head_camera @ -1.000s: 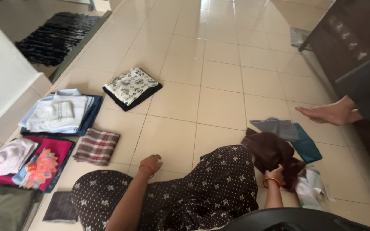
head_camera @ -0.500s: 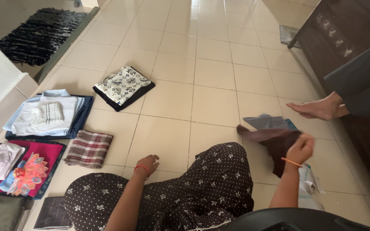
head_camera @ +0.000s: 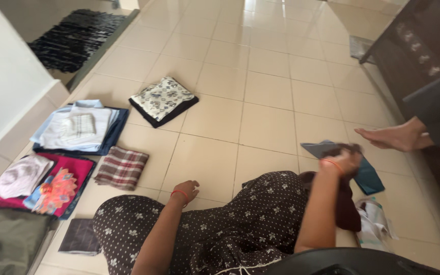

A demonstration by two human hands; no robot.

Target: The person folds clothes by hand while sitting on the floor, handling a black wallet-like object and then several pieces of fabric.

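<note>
Open tiled floor (head_camera: 260, 102) lies ahead of the knees, unobstructed up to the patterned cloth (head_camera: 163, 100). Left passage is blocked by folded stacks: blue pile (head_camera: 77, 130), plaid cloth (head_camera: 121, 167), red pile (head_camera: 42, 186). Right side is narrowed by another person's foot (head_camera: 393, 136), the teal cloth (head_camera: 367, 175) and the dark cabinet (head_camera: 413, 56).

Glossy tiled floor (head_camera: 260, 97); matt brown cloth (head_camera: 346, 203), probably soft cotton.

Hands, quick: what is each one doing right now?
Left hand: open, empty, fingertips resting on the beige tiled floor.
Right hand: closed, holding a dark brown cloth lifted off the floor.
</note>
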